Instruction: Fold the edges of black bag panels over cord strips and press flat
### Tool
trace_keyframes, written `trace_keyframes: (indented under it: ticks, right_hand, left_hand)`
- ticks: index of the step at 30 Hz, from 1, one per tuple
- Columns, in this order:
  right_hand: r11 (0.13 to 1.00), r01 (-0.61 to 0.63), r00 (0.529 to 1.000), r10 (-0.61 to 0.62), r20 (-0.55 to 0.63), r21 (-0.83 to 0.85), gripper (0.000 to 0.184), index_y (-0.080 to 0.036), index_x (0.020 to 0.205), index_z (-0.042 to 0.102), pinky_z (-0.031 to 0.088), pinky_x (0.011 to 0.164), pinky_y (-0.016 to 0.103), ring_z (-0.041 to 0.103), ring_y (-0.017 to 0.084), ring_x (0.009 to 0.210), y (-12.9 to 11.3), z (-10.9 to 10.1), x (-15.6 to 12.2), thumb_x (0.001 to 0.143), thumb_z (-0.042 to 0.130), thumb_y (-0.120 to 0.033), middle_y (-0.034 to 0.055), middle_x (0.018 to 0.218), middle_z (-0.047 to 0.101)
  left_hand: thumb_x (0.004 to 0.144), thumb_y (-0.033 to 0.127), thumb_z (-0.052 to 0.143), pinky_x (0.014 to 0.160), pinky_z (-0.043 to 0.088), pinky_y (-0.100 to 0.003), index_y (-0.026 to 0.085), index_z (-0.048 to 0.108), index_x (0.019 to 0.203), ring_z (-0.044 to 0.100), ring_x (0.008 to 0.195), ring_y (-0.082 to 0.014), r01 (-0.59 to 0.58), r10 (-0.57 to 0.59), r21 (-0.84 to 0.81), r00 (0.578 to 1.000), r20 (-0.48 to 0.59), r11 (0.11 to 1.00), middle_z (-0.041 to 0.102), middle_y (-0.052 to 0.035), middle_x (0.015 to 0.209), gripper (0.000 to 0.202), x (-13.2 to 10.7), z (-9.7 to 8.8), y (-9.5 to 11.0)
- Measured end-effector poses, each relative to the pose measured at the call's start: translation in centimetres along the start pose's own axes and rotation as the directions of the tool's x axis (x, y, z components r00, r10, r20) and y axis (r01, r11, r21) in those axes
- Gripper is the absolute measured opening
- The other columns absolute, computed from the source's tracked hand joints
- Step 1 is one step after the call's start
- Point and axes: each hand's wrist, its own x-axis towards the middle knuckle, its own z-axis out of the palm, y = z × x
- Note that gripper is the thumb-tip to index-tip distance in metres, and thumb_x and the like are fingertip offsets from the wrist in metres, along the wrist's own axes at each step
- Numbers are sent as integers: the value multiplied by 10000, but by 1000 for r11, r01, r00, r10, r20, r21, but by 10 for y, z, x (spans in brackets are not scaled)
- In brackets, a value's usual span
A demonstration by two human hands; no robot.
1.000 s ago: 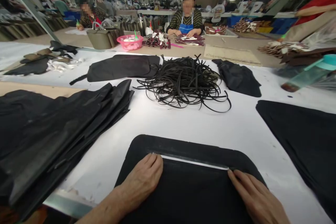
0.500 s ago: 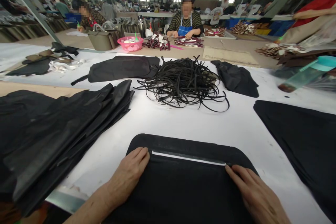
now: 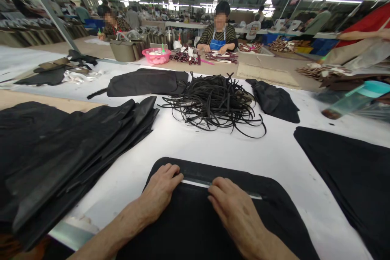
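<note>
A large black fabric panel [image 3: 183,219] with rounded corners lies on the white table right in front of me. Along its far part runs a narrow slot with a white strip [image 3: 195,183] showing in it; whether this is tape or the table beneath, I cannot tell. My left hand [image 3: 160,191] has its fingers closed and pressed on the panel at the slot's left end. Farther right, my right hand [image 3: 233,203] rests across the slot near its middle, fingers bent together on the edge and hiding part of the white.
Beyond the panel is a tangled heap of thin black strips [image 3: 213,105]. Black sheets [image 3: 61,142] are stacked at left, and another black panel [image 3: 344,162] lies at right. A bottle with a turquoise lid [image 3: 350,101] lies tilted. A co-worker [image 3: 217,32] sits across.
My right hand has moved left from the slot's right end to near its middle. My left hand stays at the left end, its fingers shifted slightly over the slot.
</note>
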Motion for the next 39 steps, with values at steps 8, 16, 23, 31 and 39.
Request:
trace_keyframes:
  ticks: [8,16,23,31,39]
  right_hand:
    - [974,112,994,-106,41,-197,112,-194,832,550,401,650,327,478,201,753,-11,46,45,807,562,-85,30,827,534]
    - [909,279,960,-263,90,-310,135,-160,852,558,371,629,339,456,209,734,-9,55,47,769,569,-54,50,823,527]
    - [976,168,971,-139,197,-141,131,-198,761,542,361,638,272,481,162,751,0,37,63,859,545,-112,0,813,539]
    - [997,79,988,-80,130,12,60,-197,825,562,380,728,272,486,170,817,2,40,56,876,572,-227,9,859,539]
    - [983,47,999,-41,35,-177,68,-197,846,550,359,722,324,466,197,813,14,42,36,872,526,-138,28,875,540]
  left_hand:
    - [826,6,354,808,438,-297,181,616,906,469,886,-162,42,-55,-151,995,-85,988,550,-33,951,325,1,3,-5]
    - [868,89,401,806,437,-318,179,598,894,474,868,-170,-25,19,-105,998,-56,994,548,-31,944,218,7,4,-11]
    - [876,120,426,795,440,-347,171,567,823,477,856,-190,-56,55,-11,998,-44,998,549,-38,909,159,10,14,-13]
    - [891,117,378,770,452,-321,184,560,851,489,861,-183,-10,8,-19,994,-105,1000,546,-33,916,198,11,21,-15]
    - [887,116,357,797,437,-386,175,561,932,483,891,-212,12,-14,-15,990,-140,1000,525,-64,956,217,13,23,-14]
